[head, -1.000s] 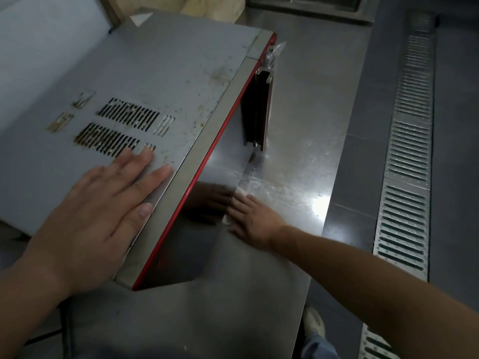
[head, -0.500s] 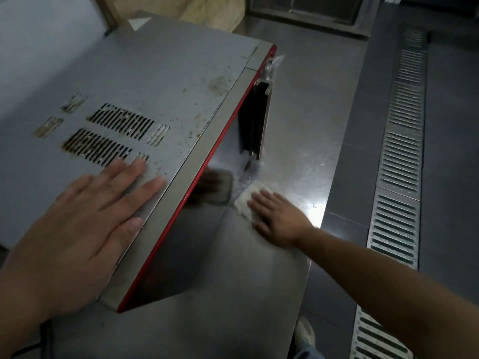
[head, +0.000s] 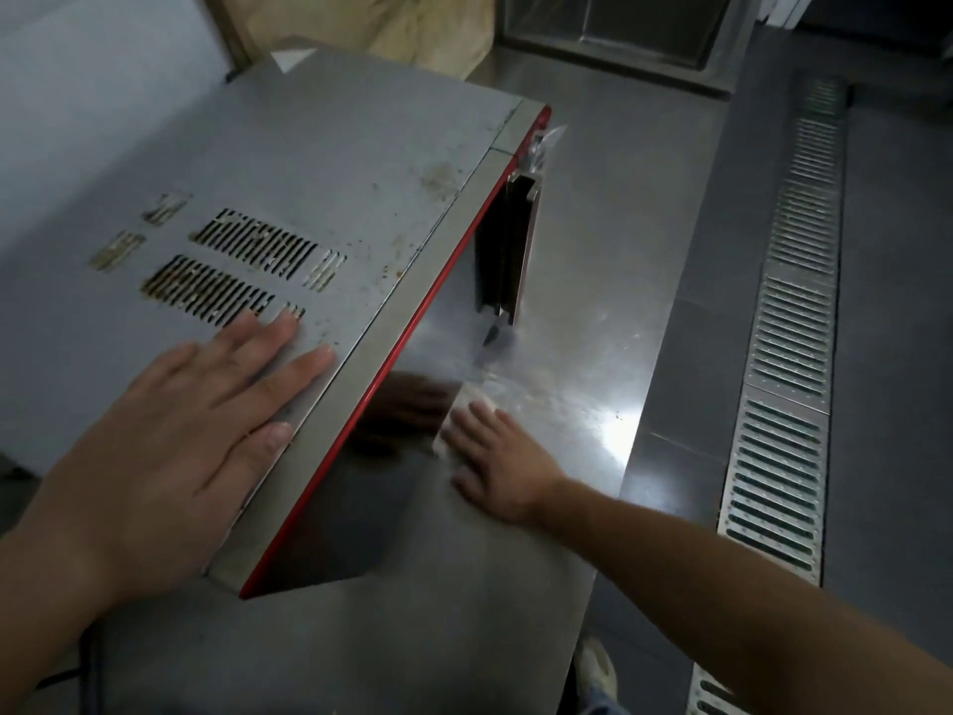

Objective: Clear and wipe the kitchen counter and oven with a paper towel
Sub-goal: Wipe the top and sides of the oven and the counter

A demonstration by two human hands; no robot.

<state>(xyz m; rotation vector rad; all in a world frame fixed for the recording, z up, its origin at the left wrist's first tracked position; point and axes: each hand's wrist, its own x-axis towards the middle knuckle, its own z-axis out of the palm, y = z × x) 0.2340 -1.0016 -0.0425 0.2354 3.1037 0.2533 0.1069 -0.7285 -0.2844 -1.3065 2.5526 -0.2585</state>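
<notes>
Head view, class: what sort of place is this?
Probably a commercial kitchen: a stainless steel counter, a steel-topped oven standing on it, and a long metal floor drain grate alongside.

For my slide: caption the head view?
Left hand braces oven; right hand wipes counter with paper towel.

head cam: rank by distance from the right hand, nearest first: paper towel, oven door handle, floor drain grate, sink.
From the right hand:
1. paper towel, under its fingers on the counter, at the oven's front.
2. oven door handle, beyond the hand, on the oven's front.
3. floor drain grate, off to the right, down on the floor.
4. sink, at the counter's far end.
</notes>
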